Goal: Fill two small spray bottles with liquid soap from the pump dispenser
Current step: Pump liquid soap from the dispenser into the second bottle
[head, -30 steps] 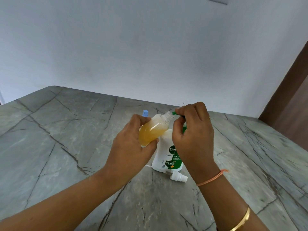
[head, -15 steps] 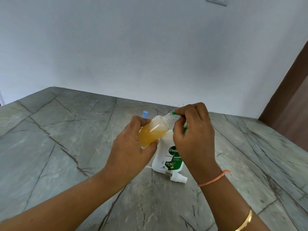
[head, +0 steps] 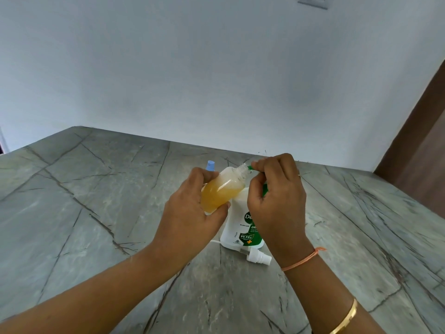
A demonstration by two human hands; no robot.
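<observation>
- The left hand's (head: 190, 213) fingers and thumb are curled round the lower half of a small spray bottle (head: 222, 191), thumb on its near side, fingertips hidden behind it.
- The bottle is clear, uncapped and more than half full of amber soap. It is held off the table and tilted, its long axis running from low left to high right, with the open neck pointing up and right.
- The neck's mouth sits right at the green nozzle (head: 249, 167) of the pump dispenser (head: 237, 227); whether they touch cannot be told.
- The right hand's (head: 277, 201) fingers are bent closely together over the pump head, covering it so that only the nozzle tip sticks out to the left.
- The dispenser stands upright on the grey veined table (head: 96, 213), directly below both hands, with its white body and green label partly hidden by the right hand.
- A white spray cap (head: 258, 256) lies on its side just in front of the dispenser, its thin tube running left behind the bottle's base.
- A blue cap (head: 210, 165) peeks out behind the left hand's fingers.
- The right wrist carries an orange thread (head: 303, 259), and a gold bangle (head: 344, 319) lower on the forearm.
</observation>
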